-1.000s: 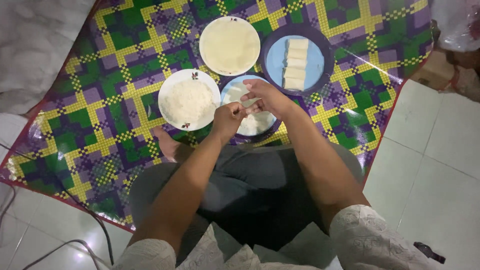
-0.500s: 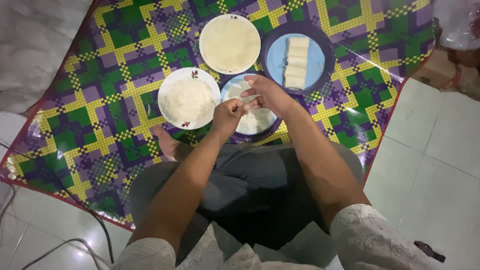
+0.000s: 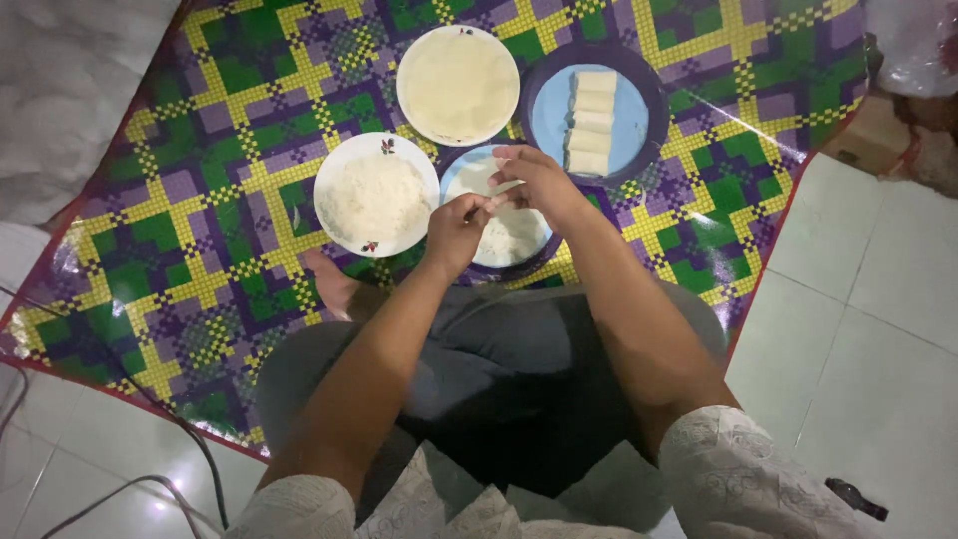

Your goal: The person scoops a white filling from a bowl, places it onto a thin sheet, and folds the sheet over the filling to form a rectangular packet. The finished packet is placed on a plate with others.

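Observation:
I sit cross-legged on a checked green, purple and yellow mat point(image 3: 230, 230). My left hand point(image 3: 456, 228) and my right hand point(image 3: 534, 182) meet over a blue plate point(image 3: 461, 172) right in front of me, both pinching a thin pale wrapper point(image 3: 504, 187) with white filling lying under it. A white plate of shredded white filling point(image 3: 376, 196) sits just left of my left hand. Beyond it is a round plate of stacked pale wrappers point(image 3: 458, 84). A dark-rimmed blue plate with several finished rolls point(image 3: 591, 122) stands beyond my right hand.
White floor tiles point(image 3: 868, 329) lie to the right of the mat and at bottom left, where a dark cable point(image 3: 190, 449) runs. A plastic bag point(image 3: 913, 45) sits at top right. My bare foot point(image 3: 334, 284) rests on the mat near the filling plate.
My hands have shifted slightly over the blue plate, fingers working the wrapper. The plates have not moved.

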